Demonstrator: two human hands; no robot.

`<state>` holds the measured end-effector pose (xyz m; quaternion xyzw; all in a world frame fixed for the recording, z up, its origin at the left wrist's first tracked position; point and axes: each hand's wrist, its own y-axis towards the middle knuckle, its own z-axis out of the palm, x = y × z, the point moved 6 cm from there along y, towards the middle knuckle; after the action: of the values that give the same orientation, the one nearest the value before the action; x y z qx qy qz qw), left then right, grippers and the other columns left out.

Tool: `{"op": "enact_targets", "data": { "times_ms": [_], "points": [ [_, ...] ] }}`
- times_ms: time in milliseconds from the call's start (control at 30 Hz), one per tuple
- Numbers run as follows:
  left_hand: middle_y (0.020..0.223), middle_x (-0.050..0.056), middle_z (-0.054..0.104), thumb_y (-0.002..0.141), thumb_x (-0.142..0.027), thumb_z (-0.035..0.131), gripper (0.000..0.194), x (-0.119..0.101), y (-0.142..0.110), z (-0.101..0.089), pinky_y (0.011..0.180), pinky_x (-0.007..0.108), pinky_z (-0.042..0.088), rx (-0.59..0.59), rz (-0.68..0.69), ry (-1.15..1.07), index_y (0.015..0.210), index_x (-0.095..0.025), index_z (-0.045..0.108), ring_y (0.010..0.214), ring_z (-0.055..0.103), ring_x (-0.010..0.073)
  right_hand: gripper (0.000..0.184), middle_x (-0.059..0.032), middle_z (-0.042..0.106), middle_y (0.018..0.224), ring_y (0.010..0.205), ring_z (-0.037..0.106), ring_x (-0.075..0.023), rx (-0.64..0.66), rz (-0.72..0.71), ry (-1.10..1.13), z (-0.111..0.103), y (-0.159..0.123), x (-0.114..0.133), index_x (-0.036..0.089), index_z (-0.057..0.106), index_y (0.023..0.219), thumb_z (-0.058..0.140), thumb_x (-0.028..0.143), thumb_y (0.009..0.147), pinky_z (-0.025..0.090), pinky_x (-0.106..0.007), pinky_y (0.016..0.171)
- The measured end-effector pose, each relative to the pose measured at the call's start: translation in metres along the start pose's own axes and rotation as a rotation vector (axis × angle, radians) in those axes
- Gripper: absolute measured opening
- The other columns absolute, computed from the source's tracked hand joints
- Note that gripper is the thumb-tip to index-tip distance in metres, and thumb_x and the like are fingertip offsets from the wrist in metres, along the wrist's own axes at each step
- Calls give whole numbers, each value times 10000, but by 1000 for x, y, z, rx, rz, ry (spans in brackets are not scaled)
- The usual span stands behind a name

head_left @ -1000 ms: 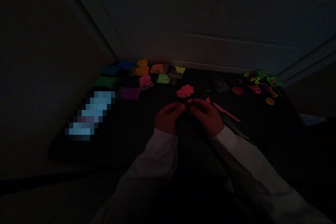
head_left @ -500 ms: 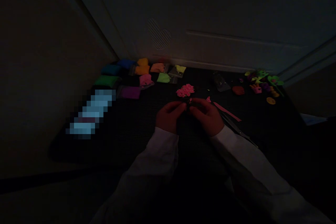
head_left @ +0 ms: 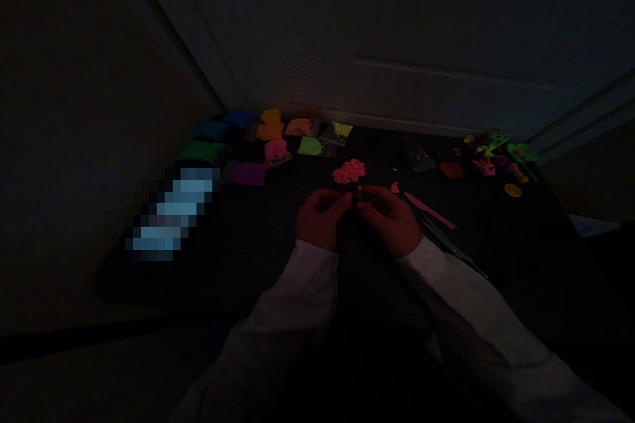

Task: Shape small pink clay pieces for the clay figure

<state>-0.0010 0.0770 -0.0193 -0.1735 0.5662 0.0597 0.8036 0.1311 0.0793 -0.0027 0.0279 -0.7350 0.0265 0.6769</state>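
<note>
My left hand (head_left: pixel 321 217) and my right hand (head_left: pixel 393 219) meet over the dark table, fingertips pinched close together. Between them is a small pink piece (head_left: pixel 359 190), mostly hidden by the fingers and too dim to make out its shape. Just beyond the hands lies a cluster of small pink clay flowers (head_left: pixel 348 171). A pink scrap (head_left: pixel 395 187) rests beside my right hand. To the right of it are a flat pink strip (head_left: pixel 429 209) and a pair of scissors (head_left: pixel 454 248), close to my right wrist.
Packets of coloured clay, such as the purple packet (head_left: pixel 249 174) and the green packet (head_left: pixel 202 152), line the back left. A bright pixelated patch (head_left: pixel 173 213) sits at left. Finished clay shapes (head_left: pixel 496 152), a red lump (head_left: pixel 451 170) and a clear bag (head_left: pixel 419 154) stand at back right.
Both hands stay almost in place, with the fingertips shifting slightly around the small pink piece. The view has moved very slightly; the things on the table lie as before.
</note>
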Motion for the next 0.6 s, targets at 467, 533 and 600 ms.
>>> {"op": "enact_targets", "data": {
  "times_ms": [467,533,600],
  "points": [
    [586,-41,547,543,-272,667,225,0,-2,-1,470,169,339,-56,-118,-161,710,-165,560,530,479,59,405,-39,645,871,713,613,-145,-68,123,199,-9,12,-13,181,565,995,643,339,631,491,-336,716],
    [586,-33,551,528,-263,670,229,0,-3,-1,472,170,341,-50,-142,-173,701,-161,561,536,480,62,413,-37,641,914,755,611,-145,-84,107,232,-12,15,-15,195,564,1001,650,340,624,485,-336,745],
    [588,-28,553,519,-257,674,226,0,-3,-1,473,169,341,-46,-153,-174,691,-159,566,542,480,63,412,-33,634,958,799,605,-149,-97,89,252,-15,18,-16,210,569,998,659,336,616,474,-342,777]
  ]
}}
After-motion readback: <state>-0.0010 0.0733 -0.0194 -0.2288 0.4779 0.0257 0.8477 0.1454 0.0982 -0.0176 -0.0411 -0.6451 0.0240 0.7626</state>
